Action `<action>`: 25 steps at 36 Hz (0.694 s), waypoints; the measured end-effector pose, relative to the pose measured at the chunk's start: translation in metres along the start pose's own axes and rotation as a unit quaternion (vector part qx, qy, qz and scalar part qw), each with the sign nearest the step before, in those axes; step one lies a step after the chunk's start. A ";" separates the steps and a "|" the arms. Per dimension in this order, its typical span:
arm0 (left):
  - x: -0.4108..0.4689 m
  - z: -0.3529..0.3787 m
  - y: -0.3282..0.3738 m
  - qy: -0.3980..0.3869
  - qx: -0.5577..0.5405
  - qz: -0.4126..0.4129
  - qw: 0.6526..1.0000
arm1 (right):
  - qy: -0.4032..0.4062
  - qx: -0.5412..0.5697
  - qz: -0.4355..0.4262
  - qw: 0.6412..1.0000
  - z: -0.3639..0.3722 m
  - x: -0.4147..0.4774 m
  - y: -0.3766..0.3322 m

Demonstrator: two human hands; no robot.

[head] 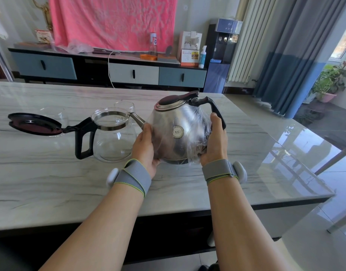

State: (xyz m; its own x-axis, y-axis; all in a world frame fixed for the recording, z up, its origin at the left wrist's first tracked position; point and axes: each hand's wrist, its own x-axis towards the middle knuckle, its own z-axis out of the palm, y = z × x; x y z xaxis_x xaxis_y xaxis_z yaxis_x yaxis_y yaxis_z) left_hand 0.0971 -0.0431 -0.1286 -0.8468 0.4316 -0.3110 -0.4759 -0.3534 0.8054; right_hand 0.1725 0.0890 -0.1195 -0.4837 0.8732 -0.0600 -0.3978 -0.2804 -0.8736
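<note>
Kettle point(178, 132) cupped between left hand point(145, 147) and right hand point(215, 141)

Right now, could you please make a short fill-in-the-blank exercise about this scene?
1. The steel kettle is held with ____ hands, the left hand and the right hand.
2. The lid of the glass pot is ____.
3. The glass pot's handle is coloured ____.
Missing words: both; open; black.

Pink cloth point(113, 22) hangs above a low cabinet point(107, 69); blue curtains point(289, 61) right.
</note>
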 end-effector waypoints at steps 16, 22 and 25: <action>-0.003 0.002 0.002 -0.006 0.001 0.001 1.000 | 0.011 0.002 -0.004 1.000 0.001 0.002 0.002; -0.005 0.002 0.002 -0.011 0.000 0.001 1.000 | 0.007 0.001 -0.002 1.000 0.000 0.002 0.002; -0.005 0.002 0.002 -0.012 0.000 0.001 1.000 | 0.008 -0.001 -0.001 1.000 0.000 0.003 0.002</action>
State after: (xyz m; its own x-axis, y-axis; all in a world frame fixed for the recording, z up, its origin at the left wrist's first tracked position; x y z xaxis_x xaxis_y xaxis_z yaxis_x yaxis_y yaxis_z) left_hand 0.1006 -0.0441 -0.1243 -0.8420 0.4507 -0.2965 -0.4736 -0.3544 0.8063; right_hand 0.1704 0.0909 -0.1216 -0.4698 0.8803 -0.0663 -0.3970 -0.2777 -0.8748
